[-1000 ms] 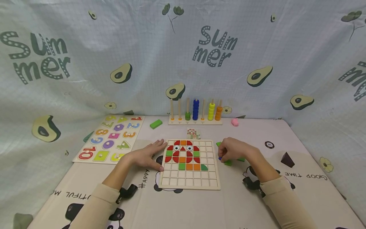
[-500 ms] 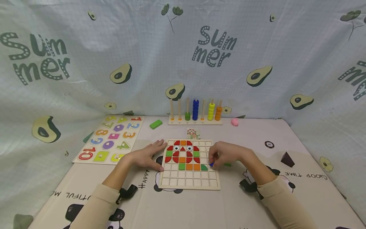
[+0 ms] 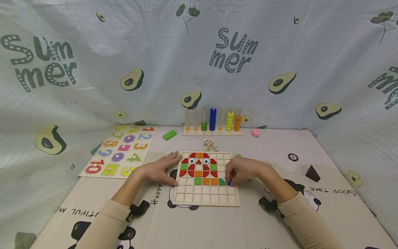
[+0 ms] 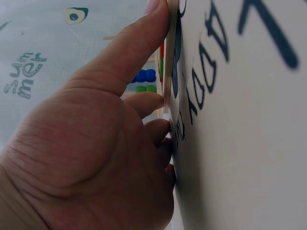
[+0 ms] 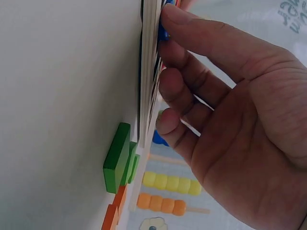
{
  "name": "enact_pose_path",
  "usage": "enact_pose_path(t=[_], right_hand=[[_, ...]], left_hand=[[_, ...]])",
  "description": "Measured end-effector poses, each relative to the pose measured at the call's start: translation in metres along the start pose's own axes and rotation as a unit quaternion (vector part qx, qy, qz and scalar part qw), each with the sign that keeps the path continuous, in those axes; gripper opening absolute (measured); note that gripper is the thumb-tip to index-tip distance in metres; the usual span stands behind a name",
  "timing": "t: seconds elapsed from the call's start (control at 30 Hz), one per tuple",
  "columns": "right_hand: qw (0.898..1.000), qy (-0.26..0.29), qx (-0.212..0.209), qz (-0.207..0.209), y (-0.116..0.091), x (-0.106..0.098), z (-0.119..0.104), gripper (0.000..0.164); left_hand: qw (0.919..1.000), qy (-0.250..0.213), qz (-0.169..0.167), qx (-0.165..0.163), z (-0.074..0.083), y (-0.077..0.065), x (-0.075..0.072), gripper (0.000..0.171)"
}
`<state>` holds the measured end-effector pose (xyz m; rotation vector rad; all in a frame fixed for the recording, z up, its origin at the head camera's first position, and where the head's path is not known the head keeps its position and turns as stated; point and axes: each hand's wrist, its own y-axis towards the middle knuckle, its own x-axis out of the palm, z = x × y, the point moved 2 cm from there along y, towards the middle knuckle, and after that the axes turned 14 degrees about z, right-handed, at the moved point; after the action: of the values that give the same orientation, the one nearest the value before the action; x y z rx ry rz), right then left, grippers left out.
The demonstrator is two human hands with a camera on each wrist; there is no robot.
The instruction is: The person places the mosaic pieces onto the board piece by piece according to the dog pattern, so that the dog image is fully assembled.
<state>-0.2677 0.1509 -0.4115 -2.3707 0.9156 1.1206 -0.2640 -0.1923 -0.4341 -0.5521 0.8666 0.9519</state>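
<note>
A wooden grid board (image 3: 189, 197) lies mid-table, with red, orange and green tiles and two eye tiles set in its upper and middle cells. At the board's right side, my right hand (image 3: 244, 169) pinches a small blue tile (image 3: 229, 183) between thumb and fingers, right at the cell beside a green quarter-round tile (image 3: 222, 182). The right wrist view shows the thumb on the blue tile (image 5: 164, 33) at the board's face. My left hand (image 3: 158, 169) rests along the left edge, fingers extended; its thumb (image 4: 139, 43) lies against the board in the left wrist view.
Green tiles (image 5: 116, 158) and orange tiles (image 5: 110, 218) lie right of the board. A picture card (image 3: 210, 145) and a bead-peg rack (image 3: 212, 133) are behind it. A number puzzle (image 3: 124, 166) lies left; a dark wedge block (image 3: 312, 173) and a round chip (image 3: 293, 157) lie right.
My right hand has moved left from the loose green tiles onto the board's right side, bringing the blue tile down beside the green quarter-round. My left hand has stayed in place.
</note>
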Motion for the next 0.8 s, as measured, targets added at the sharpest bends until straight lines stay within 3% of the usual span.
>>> enact_pose_path(t=[0.67, 0.8], right_hand=[[1.000, 0.000, -0.008, -0.001, 0.002, -0.002, 0.004, 0.013], [1.000, -0.005, -0.002, 0.024, -0.002, -0.012, 0.006, 0.015]], left_hand=[[1.0000, -0.001, 0.002, -0.007, -0.002, 0.002, 0.001, 0.108], [1.0000, -0.001, 0.000, -0.007, -0.001, 0.001, 0.001, 0.107]])
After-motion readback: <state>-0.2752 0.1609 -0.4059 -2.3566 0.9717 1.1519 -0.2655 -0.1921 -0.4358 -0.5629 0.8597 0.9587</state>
